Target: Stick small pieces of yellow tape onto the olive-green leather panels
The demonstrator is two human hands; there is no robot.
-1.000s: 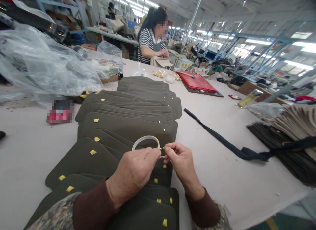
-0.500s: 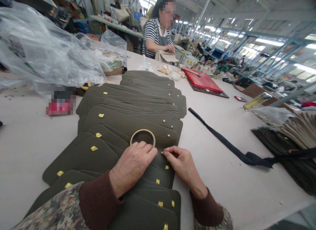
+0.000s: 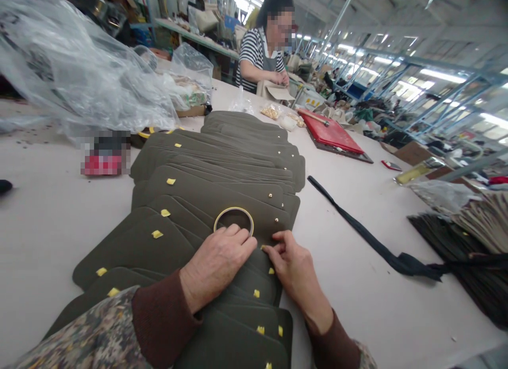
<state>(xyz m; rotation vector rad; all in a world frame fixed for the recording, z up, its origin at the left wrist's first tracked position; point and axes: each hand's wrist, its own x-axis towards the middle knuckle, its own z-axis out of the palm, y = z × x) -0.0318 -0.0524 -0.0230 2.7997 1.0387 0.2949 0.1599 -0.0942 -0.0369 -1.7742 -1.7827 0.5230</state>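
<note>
My left hand (image 3: 222, 263) is closed on the near rim of a roll of yellow tape (image 3: 233, 209), which stands tilted over a spread of overlapping dark olive panels (image 3: 214, 184). Just right of it, my right hand (image 3: 296, 263) has its thumb and forefinger apart. Its thumb tip touches the panel beside a small yellow tape piece (image 3: 262, 247). Similar yellow pieces (image 3: 157, 234) dot the left and near right ends of several panels. Small shiny metal studs (image 3: 277, 220) show at the right ends of panels farther back.
A black strap (image 3: 357, 226) runs across the table (image 3: 349, 311) to stacked dark pieces (image 3: 456, 263) at right. Crumpled clear plastic (image 3: 99, 67) lies at left. Beyond are a red board (image 3: 333, 131) and a bag of gold-coloured bits (image 3: 270, 111). A co-worker (image 3: 264, 52) handles beige material.
My right forefinger has lifted away from the thumb, opening the earlier pinch at the panel edge. My left hand keeps the tape roll in place. The whole view has shifted slightly.
</note>
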